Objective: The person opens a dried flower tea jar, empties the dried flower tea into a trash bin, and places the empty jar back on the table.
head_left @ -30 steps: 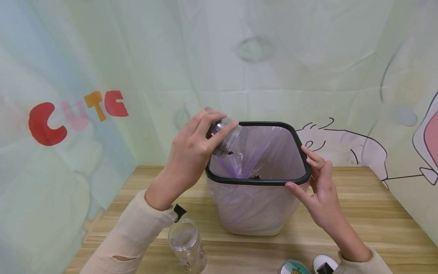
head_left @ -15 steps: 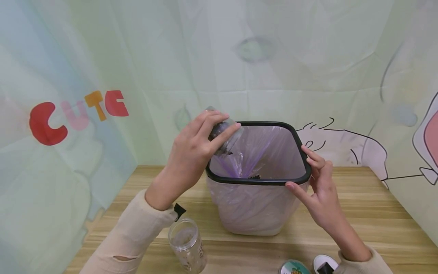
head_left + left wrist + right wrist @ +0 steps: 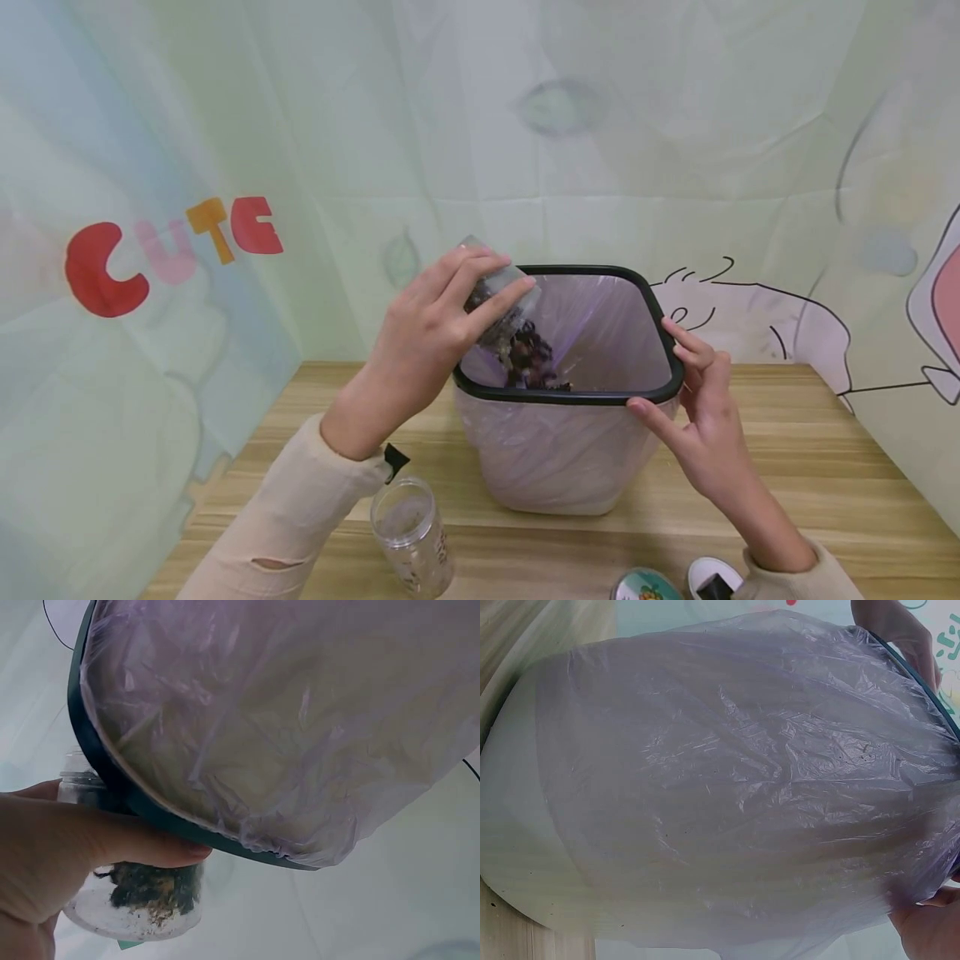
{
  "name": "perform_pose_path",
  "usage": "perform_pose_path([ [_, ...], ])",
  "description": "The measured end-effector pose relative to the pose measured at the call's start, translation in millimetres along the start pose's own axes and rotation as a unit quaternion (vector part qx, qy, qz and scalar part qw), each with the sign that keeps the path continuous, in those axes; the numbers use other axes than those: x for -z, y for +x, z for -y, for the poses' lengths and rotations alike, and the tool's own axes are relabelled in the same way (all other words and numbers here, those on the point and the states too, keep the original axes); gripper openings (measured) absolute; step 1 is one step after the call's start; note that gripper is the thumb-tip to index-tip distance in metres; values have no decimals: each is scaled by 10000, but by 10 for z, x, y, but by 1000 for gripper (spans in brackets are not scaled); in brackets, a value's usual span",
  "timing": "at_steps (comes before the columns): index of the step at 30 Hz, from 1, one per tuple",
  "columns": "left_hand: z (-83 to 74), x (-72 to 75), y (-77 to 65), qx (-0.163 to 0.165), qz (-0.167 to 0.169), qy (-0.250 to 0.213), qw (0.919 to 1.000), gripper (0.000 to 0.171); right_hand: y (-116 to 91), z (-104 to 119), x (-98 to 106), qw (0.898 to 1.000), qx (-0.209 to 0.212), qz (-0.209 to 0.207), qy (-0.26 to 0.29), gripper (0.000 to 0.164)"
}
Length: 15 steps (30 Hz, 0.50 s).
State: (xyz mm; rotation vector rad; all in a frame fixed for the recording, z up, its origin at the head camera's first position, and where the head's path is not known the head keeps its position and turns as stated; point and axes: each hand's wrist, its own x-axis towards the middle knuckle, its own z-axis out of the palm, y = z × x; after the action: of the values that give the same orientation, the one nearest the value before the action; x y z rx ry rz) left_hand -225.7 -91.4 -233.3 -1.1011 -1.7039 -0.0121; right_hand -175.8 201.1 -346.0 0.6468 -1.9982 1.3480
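My left hand (image 3: 427,333) grips a clear jar (image 3: 142,900), tipped mouth-down over the left side of a trash bin (image 3: 547,458). Dark, dried leafy bits (image 3: 531,354) spill from the jar's mouth into the bin, and more of them show inside the jar in the left wrist view. A thin purplish plastic bag (image 3: 742,772) lines the bin and folds out over its walls. Around the bin's black rim (image 3: 555,398), at the right corner, my right hand (image 3: 701,417) holds on with the thumb in front and fingers at the side.
On the wooden table (image 3: 300,492), a clear lidless jar (image 3: 412,542) stands front left of the bin. A lid with a green picture (image 3: 645,586) and a white lid (image 3: 708,575) lie at the front right edge. A printed cloth backdrop (image 3: 360,150) surrounds the table.
The jar in my left hand has tipped further and shifted slightly right. A clump of dark bits now falls out of it. My right hand stays on the rim.
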Motion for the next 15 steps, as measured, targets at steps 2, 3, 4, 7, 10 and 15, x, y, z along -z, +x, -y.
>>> perform_pose_path([
  [2, 0, 2, 1, 5, 4, -16, 10000, 50, 2, -3, 0, 10000, 17, -2, 8, 70],
  [3, 1, 3, 2, 7, -2, -32, 10000, 50, 2, -3, 0, 10000, 20, -6, 14, 69],
  [4, 1, 4, 2, 14, -7, -45, 10000, 50, 2, -3, 0, 10000, 13, -5, 14, 69],
  [7, 4, 1, 1, -3, -32, 37, 10000, 50, 3, 0, 0, 10000, -8, -7, 18, 69],
  [10, 0, 7, 4, -34, -50, 135, 9999, 49, 2, 1, -1, 10000, -14, -27, 16, 67],
  [15, -20, 29, 11, -246, -48, 48, 9997, 52, 1, -3, -4, 10000, 29, -54, 37, 65],
])
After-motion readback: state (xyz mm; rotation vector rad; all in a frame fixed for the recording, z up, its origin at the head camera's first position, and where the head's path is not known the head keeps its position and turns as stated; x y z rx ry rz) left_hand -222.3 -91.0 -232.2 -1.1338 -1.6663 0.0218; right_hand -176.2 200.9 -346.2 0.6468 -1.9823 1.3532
